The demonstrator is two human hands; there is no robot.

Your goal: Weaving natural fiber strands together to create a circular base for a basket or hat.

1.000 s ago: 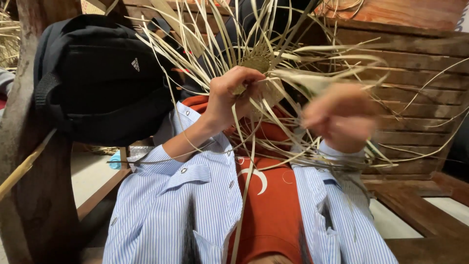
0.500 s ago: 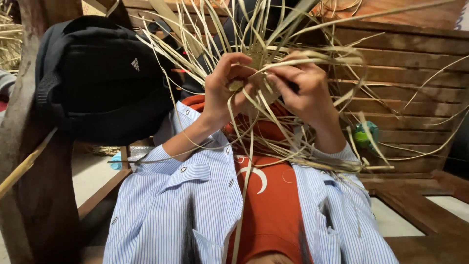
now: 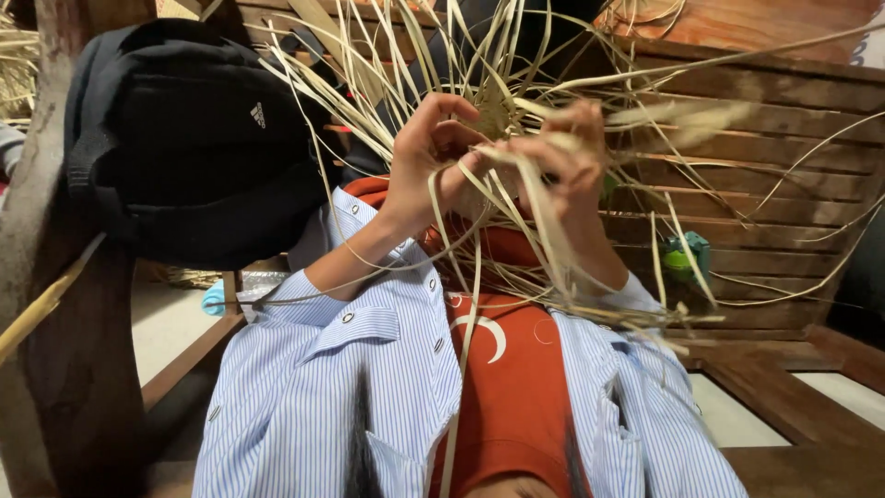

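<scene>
- My left hand (image 3: 426, 161) is raised in front of my chest, its fingers curled around the small woven centre (image 3: 490, 118) of the straw work, so it holds this piece closed in its grip.
- My right hand (image 3: 570, 161) is just beside the left one, nearly touching it, and pinches one pale flat strip (image 3: 544, 198) between thumb and fingers; the hand is a little blurred.
- Many long loose strips (image 3: 387, 65) spread out from the woven centre in all directions, some hanging down over my orange shirt (image 3: 507, 387) and striped blue overshirt (image 3: 313, 387).
- A black backpack (image 3: 194, 148) hangs at the left on a wooden post (image 3: 55, 369).
- Behind the hands is a wooden slatted bench back (image 3: 784, 157), with a small green object (image 3: 687, 254) near it.
</scene>
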